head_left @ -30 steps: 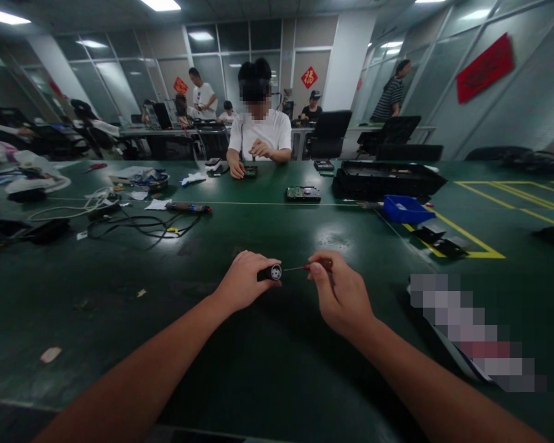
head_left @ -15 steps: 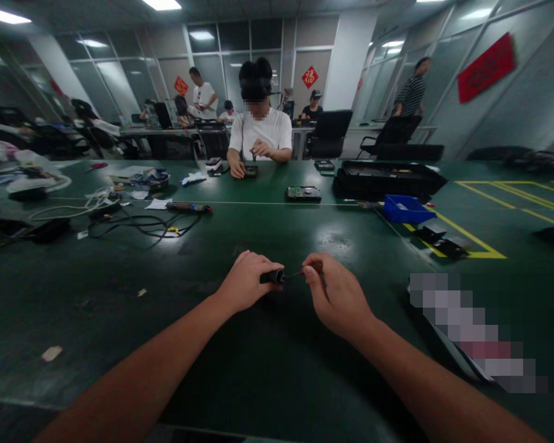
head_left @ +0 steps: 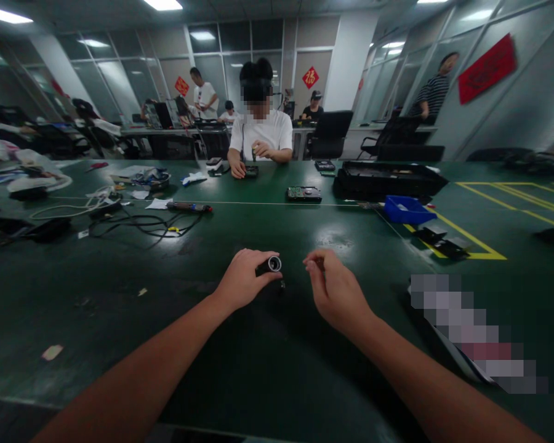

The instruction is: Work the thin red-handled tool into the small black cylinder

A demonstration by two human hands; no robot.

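The black tube [head_left: 268, 265] sits near the center of the frame, its round, silver-rimmed open end turned toward the right and toward me. I see my left grip [head_left: 244, 280] clenched around it, fingers above and thumb below. Just below that open end I make out 1 small metallic piece [head_left: 282, 284]; I cannot tell if it rests on the green surface [head_left: 277, 357] or is above it. Right of center, my right grip [head_left: 339, 288] is closed on a reddish-brown screwdriver handle [head_left: 320, 263], mostly hidden by the fingers; the 2 grips are apart.

At upper center I have a person in a white shirt [head_left: 277, 129] across the surface, both hands at a small dark part [head_left: 251, 171]. A hard drive [head_left: 303, 194] lies above and right of the tube, with a long black casing [head_left: 390, 179] and a blue bin [head_left: 409, 210] farther right. On the left side, I see dark cables [head_left: 133, 226] beneath a pen-like tool [head_left: 189, 207]. At lower right lies a blurred-out item [head_left: 471, 335].
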